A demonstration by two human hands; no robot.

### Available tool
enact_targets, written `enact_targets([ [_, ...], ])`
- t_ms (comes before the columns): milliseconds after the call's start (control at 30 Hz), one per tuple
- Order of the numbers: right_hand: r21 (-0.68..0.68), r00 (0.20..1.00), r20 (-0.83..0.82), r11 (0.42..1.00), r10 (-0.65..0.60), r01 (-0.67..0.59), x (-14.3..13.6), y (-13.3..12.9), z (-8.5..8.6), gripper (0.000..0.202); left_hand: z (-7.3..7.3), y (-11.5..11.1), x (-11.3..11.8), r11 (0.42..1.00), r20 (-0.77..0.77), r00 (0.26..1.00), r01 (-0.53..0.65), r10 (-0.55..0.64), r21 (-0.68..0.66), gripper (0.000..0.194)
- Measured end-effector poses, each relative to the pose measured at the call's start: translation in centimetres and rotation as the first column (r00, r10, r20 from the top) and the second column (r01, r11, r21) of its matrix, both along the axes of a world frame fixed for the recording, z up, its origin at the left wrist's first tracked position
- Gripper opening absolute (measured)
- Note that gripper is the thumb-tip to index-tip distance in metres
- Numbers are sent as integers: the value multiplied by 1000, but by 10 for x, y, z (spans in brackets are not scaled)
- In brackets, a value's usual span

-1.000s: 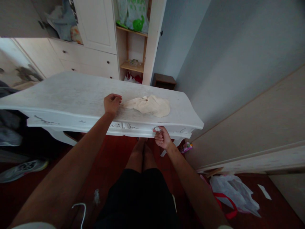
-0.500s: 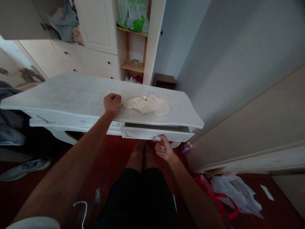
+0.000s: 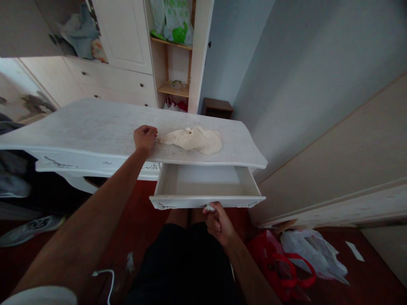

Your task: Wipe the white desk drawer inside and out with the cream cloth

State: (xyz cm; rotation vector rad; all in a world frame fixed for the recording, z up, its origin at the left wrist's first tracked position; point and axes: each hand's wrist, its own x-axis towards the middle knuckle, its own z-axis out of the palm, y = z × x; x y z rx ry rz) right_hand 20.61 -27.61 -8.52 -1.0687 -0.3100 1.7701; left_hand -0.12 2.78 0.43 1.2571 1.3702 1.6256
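Note:
My right hand (image 3: pixel 220 223) pinches the small white knob (image 3: pixel 210 207) on the front of a drawer (image 3: pixel 203 201). The drawer is pulled well out of the white table, and its pale inside shows no contents. On the table top (image 3: pixel 104 127) rests my left hand (image 3: pixel 145 137), fingers curled closed and nothing visible in them. Just right of that hand lies a crumpled cream cloth (image 3: pixel 200 140), its narrow end close to my fingers.
A white cabinet (image 3: pixel 124 38) and shelves with plastic bags (image 3: pixel 178 25) stand behind the table. To the right runs a wall (image 3: pixel 305 76). On the floor are a red bag (image 3: pixel 270 258), a white plastic bag (image 3: pixel 313 252), a shoe (image 3: pixel 32 231) and a white hook-shaped item (image 3: pixel 111 279).
The drawer has slid much farther out toward me, with my right hand on its knob. My left hand stays on the table beside the cloth. The view has shifted slightly.

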Motion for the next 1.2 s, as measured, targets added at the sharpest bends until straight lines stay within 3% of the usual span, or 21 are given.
enact_targets([
  [267, -26, 998, 42, 998, -51, 52, -18, -43, -1, 41, -3, 3, -1, 1000, -39, 999, -18, 18, -9, 7],
  [567, -28, 995, 91, 999, -42, 45, -27, -86, -33, 40, -11, 8, -4, 1000, -111, 994, -16, 18, 20, 8],
  [1067, 50, 992, 113, 997, -64, 59, -31, -90, -59, 45, -8, 1, -2, 1000, -150, 989, 0, 1, 6, 7],
  [1200, 109, 991, 125, 994, -39, 25, -28, -88, -63, 43, -9, 0, -3, 1000, -242, 970, -25, 25, 3, 8],
])
